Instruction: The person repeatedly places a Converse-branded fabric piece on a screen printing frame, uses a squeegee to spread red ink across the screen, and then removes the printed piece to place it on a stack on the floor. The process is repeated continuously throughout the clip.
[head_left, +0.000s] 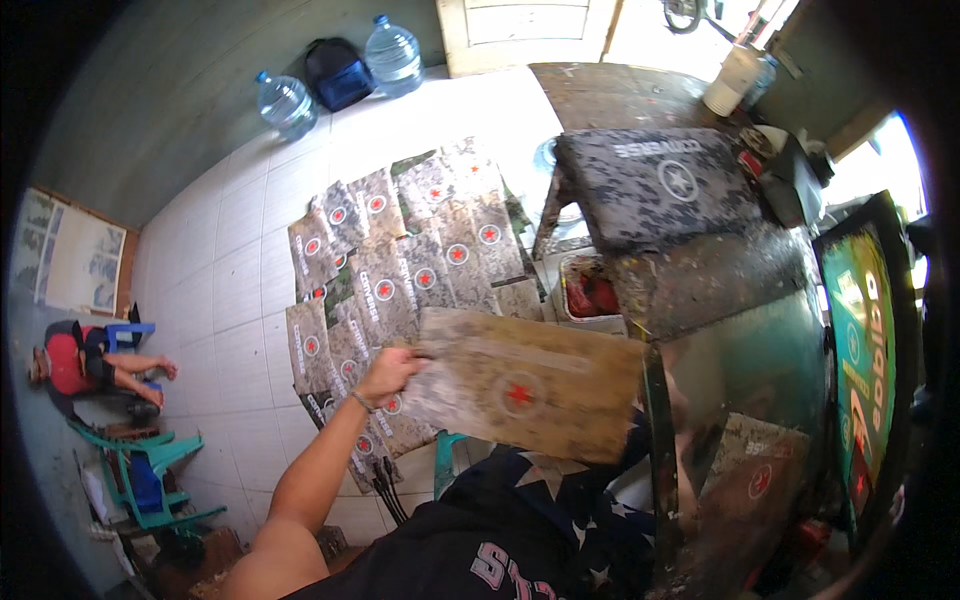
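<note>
My left hand [392, 376] reaches forward with its fingers closed on the left edge of a brown camouflage fabric panel [470, 385]. The panel is printed with a red star in a pale ring and a faint line of lettering. It is held up in front of my body, its right end close to the dark worktable [690, 295]. My right hand does not show. Beyond the held piece, several similar camouflage panels [425, 280] with red stars lie in overlapping rows on the white tiled floor [235, 300].
A grey camouflage piece [640, 215] with a white star covers a stand on the right. A tray of red paint [592, 290] sits beside the table. Another panel [745, 480] lies lower right, near a framed screen [860, 350]. Water jugs [394, 62] stand far off; a person [75, 365] sits at left.
</note>
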